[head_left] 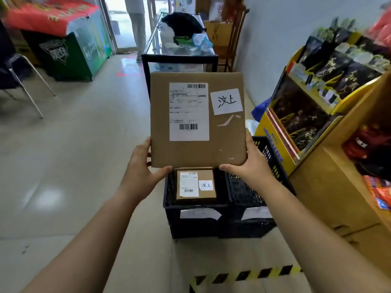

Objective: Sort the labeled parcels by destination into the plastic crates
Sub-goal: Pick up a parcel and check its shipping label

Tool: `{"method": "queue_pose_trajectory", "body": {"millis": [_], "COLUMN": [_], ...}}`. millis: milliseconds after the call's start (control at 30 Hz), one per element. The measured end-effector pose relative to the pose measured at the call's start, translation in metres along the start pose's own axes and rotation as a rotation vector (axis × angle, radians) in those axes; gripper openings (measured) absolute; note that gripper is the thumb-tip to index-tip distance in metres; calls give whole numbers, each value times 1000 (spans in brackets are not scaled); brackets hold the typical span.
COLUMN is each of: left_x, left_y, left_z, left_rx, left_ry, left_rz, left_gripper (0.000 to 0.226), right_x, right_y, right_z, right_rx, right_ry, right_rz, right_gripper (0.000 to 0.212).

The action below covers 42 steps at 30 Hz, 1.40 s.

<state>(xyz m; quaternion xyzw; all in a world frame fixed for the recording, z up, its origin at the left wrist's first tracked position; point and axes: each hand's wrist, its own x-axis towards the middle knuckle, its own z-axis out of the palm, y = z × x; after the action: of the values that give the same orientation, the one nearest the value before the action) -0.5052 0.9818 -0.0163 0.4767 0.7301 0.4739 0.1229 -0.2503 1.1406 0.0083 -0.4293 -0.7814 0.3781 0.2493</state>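
Cardboard parcel is held upright above the left black plastic crate, its lower corners gripped by the left hand and right hand; a smaller parcel lies inside.

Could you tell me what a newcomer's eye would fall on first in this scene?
The large cardboard parcel, held up mid-frame by the left hand and right hand at its lower corners, shows a handwritten label. Just below, a smaller parcel bearing the same characters lies in the left black crate, with the right crate beside it.
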Motion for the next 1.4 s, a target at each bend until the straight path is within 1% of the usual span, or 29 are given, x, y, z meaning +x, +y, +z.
{"method": "queue_pose_trajectory", "body": {"millis": [233,500,667,900,1200,1400], "left_x": [58,139,171,182,199,203], "left_y": [-24,-40,-69,-120,-189,-246], "left_z": [37,90,124,148,179,201], "left_rx": [-8,13,32,24,-42,-42], "left_ry": [-32,-46,-55,-95,-155,-231], "left_rz": [-63,-157,-235,-345,-448,-523], "left_gripper": [90,93,94,92,94,94], "right_x": [69,171,219,247,268,278], "right_y": [29,81,119,154,200,232], "right_z": [4,2,18,50,107,148], "right_rx": [-22,22,34,53,20,0], "right_ry": [-40,-139,-178,-259,-260,-284], "right_rz": [49,58,78,139,286,380], "right_gripper": [120,124,126,123,125,126]}}
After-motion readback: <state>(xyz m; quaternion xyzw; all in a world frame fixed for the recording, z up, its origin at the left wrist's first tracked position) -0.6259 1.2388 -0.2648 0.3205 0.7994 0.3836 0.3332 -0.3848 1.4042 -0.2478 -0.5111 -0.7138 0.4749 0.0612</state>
